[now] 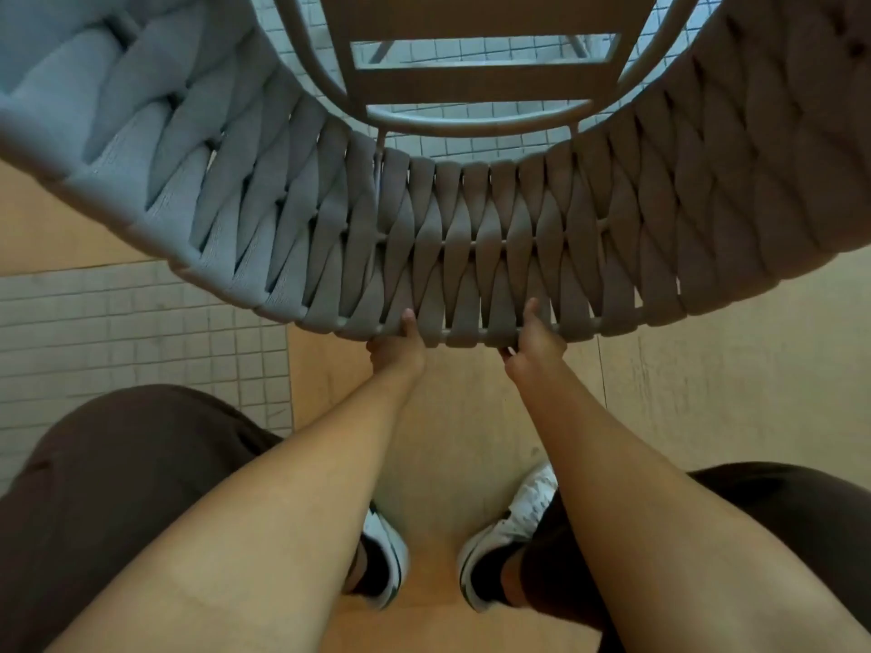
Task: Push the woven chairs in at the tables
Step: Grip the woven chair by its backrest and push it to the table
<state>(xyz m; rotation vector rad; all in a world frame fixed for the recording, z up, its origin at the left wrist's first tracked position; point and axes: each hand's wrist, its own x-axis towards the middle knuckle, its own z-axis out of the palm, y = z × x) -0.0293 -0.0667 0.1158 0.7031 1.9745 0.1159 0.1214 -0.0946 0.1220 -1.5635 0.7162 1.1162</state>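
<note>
left hand (397,352) then right hand (535,344), both with fingers clamped on the top rail of the woven chair (471,247) backrest, chair directly ahead over wood and tile floor (141,322), white shoes (509,534) below.

The floor is a patchwork: small square pale grey mosaic tiles (136,332) fill the left middle of the frame and show again at top centre, while smooth tan wood-look panels (471,417) run down the centre and lighter beige panels (735,369) spread right. Cool daylight falls from the upper left.
</note>
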